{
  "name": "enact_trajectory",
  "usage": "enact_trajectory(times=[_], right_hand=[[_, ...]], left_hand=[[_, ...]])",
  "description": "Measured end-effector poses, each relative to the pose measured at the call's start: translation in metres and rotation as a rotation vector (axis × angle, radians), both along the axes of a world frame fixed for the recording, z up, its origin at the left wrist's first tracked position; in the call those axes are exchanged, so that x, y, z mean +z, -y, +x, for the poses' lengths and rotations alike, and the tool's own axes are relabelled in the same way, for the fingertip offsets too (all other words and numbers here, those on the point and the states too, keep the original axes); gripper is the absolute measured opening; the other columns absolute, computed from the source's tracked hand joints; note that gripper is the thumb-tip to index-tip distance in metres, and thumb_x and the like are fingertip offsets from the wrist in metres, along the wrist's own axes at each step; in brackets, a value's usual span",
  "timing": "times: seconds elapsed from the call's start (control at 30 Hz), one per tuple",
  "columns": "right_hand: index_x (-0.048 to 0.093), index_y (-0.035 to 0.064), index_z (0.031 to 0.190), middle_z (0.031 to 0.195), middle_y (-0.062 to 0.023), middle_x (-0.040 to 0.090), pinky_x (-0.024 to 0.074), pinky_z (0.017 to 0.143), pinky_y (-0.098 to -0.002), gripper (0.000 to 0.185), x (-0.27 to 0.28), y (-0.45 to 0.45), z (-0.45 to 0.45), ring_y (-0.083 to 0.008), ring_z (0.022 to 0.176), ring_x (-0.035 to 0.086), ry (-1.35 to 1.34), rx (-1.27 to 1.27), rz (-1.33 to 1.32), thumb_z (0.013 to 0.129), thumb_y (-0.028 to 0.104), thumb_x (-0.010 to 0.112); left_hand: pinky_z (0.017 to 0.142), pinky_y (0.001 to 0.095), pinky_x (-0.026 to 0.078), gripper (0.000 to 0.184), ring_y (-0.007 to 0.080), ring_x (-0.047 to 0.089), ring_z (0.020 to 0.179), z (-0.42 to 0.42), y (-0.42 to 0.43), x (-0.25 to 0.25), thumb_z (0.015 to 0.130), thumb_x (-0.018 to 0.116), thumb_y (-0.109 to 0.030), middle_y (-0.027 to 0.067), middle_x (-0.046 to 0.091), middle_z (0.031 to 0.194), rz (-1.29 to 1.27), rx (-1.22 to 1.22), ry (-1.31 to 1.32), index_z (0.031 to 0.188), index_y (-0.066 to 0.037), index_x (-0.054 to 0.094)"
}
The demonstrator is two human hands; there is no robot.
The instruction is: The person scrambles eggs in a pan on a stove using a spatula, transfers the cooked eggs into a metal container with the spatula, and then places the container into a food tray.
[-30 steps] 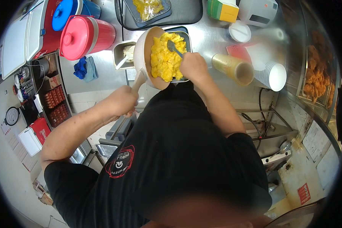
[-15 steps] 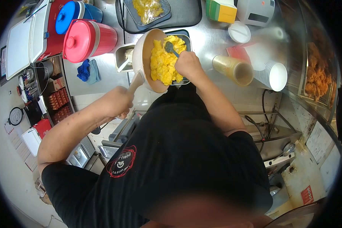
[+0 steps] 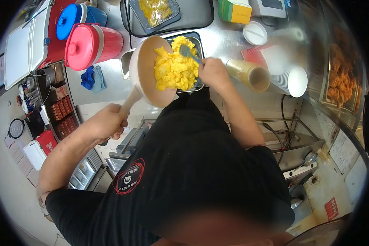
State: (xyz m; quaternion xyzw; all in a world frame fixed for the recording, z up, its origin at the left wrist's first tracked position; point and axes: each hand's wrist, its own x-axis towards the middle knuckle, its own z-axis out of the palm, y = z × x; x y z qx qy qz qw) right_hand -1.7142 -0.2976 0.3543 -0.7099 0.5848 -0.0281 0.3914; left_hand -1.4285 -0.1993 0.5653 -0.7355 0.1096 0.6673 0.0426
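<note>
On my feed, my left arm (image 3: pixel 65 153) bends outward at the elbow, its forearm angling in to the left hand (image 3: pixel 108 123), fingers curled in a firm grip. My right arm (image 3: pixel 244 117) reaches farther forward; the right hand (image 3: pixel 215 74) seems curled too, though its fingers are mostly hidden.

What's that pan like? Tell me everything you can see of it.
The pan is round and deep-sided, beige inside and paler outside, with a smooth, coated-looking surface. A long, pale handle runs from its near-left side into the left hand, which grips it. The pan is tipped well over, its mouth facing right, beside and partly above a tray. Yellow food lies across its lower right side and over the tray. Whether the rim touches the tray is unclear.
</note>
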Motion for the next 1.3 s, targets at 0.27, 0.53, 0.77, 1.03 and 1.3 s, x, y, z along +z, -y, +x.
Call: enact_trajectory(times=[0.27,0.53,0.77,1.03,1.3], right_hand=[[0.072,-0.0011,0.09,0.09,-0.0248,0.07,0.0556,0.077,-0.0506,0.022,-0.036,0.005,0.01,-0.0426,0.086,0.069,-0.136,0.097,-0.13,0.085,0.011,0.055],[0.069,-0.0043,0.095,0.093,-0.0266,0.069,0.0552,0.078,-0.0516,0.024,-0.038,-0.059,-0.001,-0.0447,0.089,0.069,-0.135,0.076,0.061,0.086,0.01,0.052],[0.067,-0.0051,0.097,0.091,-0.0273,0.068,0.055,0.076,-0.0536,0.024,-0.037,-0.087,0.014,-0.0458,0.085,0.068,-0.082,0.075,0.008,0.089,0.009,0.05],[0.067,-0.0032,0.094,0.084,-0.0276,0.067,0.0534,0.076,-0.0538,0.02,-0.073,-0.069,0.013,-0.045,0.083,0.066,-0.073,-0.019,-0.152,0.09,0.013,0.057],[0.069,0.0017,0.102,0.089,-0.0219,0.069,0.0564,0.073,-0.0498,0.023,-0.034,-0.034,0.015,-0.04,0.083,0.069,-0.092,-0.005,-0.21,0.088,0.013,0.054]], left_hand=[[0.043,0.0273,0.034,0.021,0.0106,0.043,0.051,0.011,-0.011,0.008,0.097,0.054,-0.018,0.0055,0.049,0.076,0.016,0.054,-0.027,0.102,0.002,0.051],[0.043,0.0255,0.032,0.024,0.0098,0.041,0.049,0.016,-0.022,0.018,0.092,0.052,-0.005,0.0027,0.047,0.072,0.021,0.109,-0.052,0.115,0.002,0.05],[0.044,0.0251,0.033,0.027,0.0091,0.041,0.05,0.02,-0.034,0.033,0.091,0.05,-0.005,0.0018,0.047,0.072,0.024,0.134,-0.012,0.118,0.002,0.05],[0.044,0.0237,0.032,0.028,0.0075,0.039,0.049,0.027,-0.042,0.046,0.092,0.049,-0.005,0.0008,0.047,0.071,0.004,0.145,-0.01,0.119,0.003,0.051],[0.041,0.0235,0.032,0.027,0.007,0.039,0.047,0.038,-0.061,0.051,0.094,0.049,-0.006,0.0008,0.046,0.072,-0.047,0.16,-0.005,0.119,0.003,0.051]])
